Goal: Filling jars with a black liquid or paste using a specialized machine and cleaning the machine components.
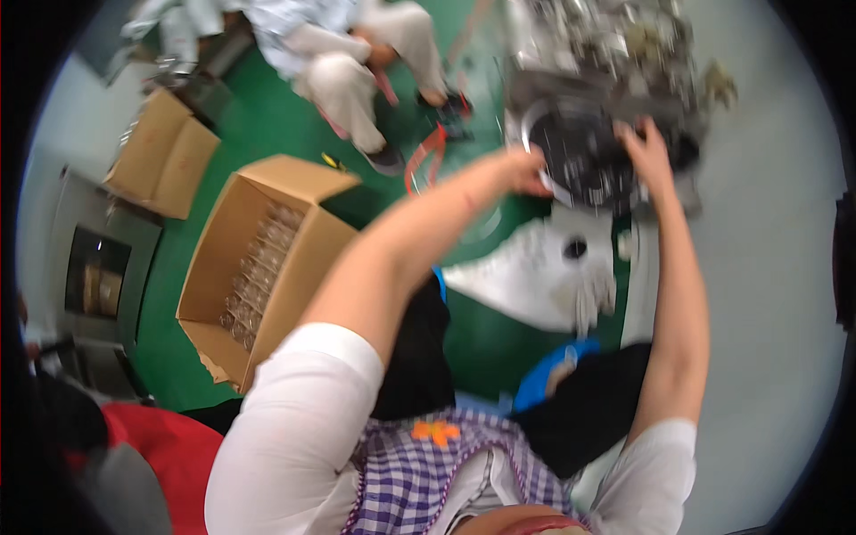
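Note:
My left hand (529, 172) is at the near left side of a dark round container (578, 150), with its fingers about the pale rim. Over the right side of the same container is my right hand (645, 150), thumb and forefinger spread. Motion blur hides whether its fingertips grip anything. Shiny streaks show inside the container, too blurred to name. Just beyond it stands a metal rack or cart (602, 40) crowded with glossy clear or metallic pieces. Below my hands a white cloth or sheet (535, 267) with a dark round spot lies low, near the green floor.
An open cardboard box (321, 261) at left holds rows of clear glass-like pieces (261, 274). Another cardboard box (160, 154) stands farther left. A seated person (341, 67) in pale clothes is across from me. A red strap or hose (424, 157) lies on the green floor (267, 114). A grey-white surface (756, 267) borders the right.

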A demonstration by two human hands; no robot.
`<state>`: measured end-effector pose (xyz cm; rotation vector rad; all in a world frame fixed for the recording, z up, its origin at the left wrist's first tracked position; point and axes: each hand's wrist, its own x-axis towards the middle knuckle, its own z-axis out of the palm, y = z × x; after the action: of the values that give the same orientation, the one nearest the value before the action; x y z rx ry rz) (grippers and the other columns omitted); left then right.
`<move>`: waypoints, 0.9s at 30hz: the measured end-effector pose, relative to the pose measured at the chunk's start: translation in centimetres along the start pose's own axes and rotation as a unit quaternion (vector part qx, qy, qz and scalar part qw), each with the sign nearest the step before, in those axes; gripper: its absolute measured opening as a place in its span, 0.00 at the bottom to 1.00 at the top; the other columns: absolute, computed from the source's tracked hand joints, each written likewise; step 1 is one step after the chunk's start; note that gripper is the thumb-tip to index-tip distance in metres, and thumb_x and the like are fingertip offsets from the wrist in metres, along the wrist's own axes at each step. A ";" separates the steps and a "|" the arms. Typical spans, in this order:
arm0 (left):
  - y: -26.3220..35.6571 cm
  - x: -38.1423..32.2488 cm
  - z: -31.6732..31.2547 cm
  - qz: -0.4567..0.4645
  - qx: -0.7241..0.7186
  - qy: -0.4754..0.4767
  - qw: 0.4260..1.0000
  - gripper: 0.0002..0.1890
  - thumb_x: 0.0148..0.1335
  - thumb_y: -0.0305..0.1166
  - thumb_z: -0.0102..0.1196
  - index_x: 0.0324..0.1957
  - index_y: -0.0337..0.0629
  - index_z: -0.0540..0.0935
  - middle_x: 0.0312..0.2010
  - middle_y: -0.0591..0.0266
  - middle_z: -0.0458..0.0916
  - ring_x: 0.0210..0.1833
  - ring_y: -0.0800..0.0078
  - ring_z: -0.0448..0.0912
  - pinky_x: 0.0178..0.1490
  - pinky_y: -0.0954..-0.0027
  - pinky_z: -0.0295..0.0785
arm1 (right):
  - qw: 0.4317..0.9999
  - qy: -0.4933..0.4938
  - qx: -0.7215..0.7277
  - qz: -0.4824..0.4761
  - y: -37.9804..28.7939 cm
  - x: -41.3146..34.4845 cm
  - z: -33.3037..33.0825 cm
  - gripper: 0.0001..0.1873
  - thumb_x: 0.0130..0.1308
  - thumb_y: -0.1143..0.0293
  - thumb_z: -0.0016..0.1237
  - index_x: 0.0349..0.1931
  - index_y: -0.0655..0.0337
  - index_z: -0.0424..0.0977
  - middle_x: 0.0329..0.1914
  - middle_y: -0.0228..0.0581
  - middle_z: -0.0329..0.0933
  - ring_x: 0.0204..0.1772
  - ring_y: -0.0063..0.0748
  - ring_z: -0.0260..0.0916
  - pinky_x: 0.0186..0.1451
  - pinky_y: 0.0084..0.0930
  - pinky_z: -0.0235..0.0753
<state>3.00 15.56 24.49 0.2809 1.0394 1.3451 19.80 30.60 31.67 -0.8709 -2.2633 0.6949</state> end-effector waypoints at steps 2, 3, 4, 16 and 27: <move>0.7 1.2 -0.1 -0.043 0.032 0.025 0.998 0.13 0.56 0.23 0.38 0.43 0.32 0.70 0.42 0.49 0.75 0.42 0.57 0.77 0.43 0.61 0.77 | 0.999 -0.004 -0.030 -0.017 1.4 1.6 -0.2 0.38 0.48 0.41 0.47 0.49 0.68 0.65 0.49 0.56 0.69 0.54 0.47 0.66 0.55 0.31 0.63; 1.3 1.6 -0.4 -0.050 0.088 0.088 0.991 0.11 0.53 0.22 0.39 0.40 0.29 0.68 0.38 0.48 0.75 0.40 0.58 0.77 0.40 0.65 0.78 | 0.999 -0.013 -0.040 -0.002 0.3 1.5 -0.8 0.39 0.47 0.41 0.48 0.49 0.68 0.65 0.48 0.55 0.69 0.54 0.47 0.66 0.55 0.32 0.63; 1.1 2.1 0.6 -0.041 0.089 0.087 0.991 0.11 0.52 0.22 0.40 0.38 0.28 0.68 0.36 0.48 0.75 0.38 0.58 0.78 0.39 0.66 0.79 | 0.999 -0.002 -0.050 0.004 2.2 2.1 -1.3 0.39 0.46 0.40 0.49 0.49 0.67 0.66 0.48 0.55 0.70 0.54 0.47 0.66 0.55 0.31 0.64; -0.1 1.8 0.4 -0.114 0.072 0.028 0.991 0.12 0.50 0.21 0.39 0.38 0.25 0.66 0.35 0.43 0.74 0.36 0.52 0.78 0.33 0.70 0.79 | 0.989 0.033 -0.131 0.059 -6.4 -1.8 -4.0 0.28 0.49 0.53 0.50 0.46 0.64 0.66 0.45 0.52 0.68 0.47 0.47 0.67 0.49 0.32 0.67; -0.1 2.4 0.4 -0.103 0.044 0.053 0.992 0.13 0.52 0.20 0.38 0.40 0.22 0.63 0.37 0.40 0.72 0.36 0.49 0.77 0.34 0.65 0.79 | 0.978 -0.001 -0.191 0.080 -3.6 -2.1 -4.2 0.33 0.48 0.50 0.49 0.51 0.62 0.62 0.50 0.55 0.64 0.50 0.51 0.66 0.52 0.36 0.67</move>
<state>3.07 17.85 23.60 0.1635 1.1857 1.1400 22.48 27.83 36.08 -1.2438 -2.3871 0.3266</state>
